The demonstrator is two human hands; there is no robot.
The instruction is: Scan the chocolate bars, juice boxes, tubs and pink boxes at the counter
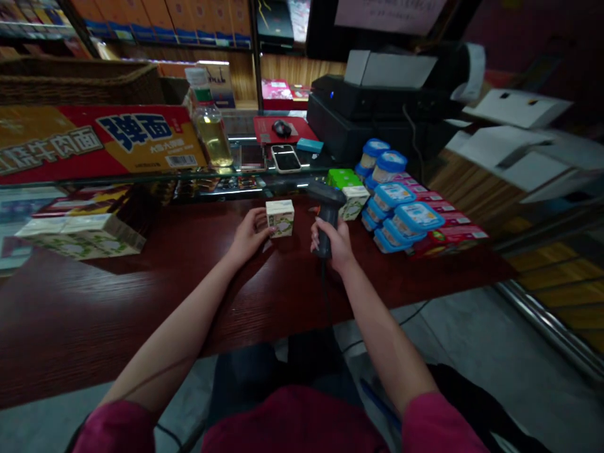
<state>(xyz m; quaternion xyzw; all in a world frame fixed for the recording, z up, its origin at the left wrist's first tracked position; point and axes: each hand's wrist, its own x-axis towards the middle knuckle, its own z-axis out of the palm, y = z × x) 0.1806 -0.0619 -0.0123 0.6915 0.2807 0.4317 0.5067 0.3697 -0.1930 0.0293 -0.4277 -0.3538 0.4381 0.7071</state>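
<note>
My left hand (250, 238) is closed on the left side of a small white carton with green print (281, 220), upright at the middle of the dark red counter (198, 314). Wrapped round the handle of a black barcode scanner (327, 217) is my right hand (336, 242); the scanner's head points left, and its cord hangs down over the counter edge. Just behind the scanner stand another white carton (355, 201) and a green box (341, 178). Blue-lidded tubs (406, 220) are stacked to the right of my right hand.
More cartons (89, 236) lie at the left. Behind them are an instant noodle box (99, 141), a bottle of yellowish liquid (212, 129), a phone (285, 158) and a mouse (282, 129). Red-pink packs (455, 223) border the tubs; a black machine (368, 104) stands at the back right.
</note>
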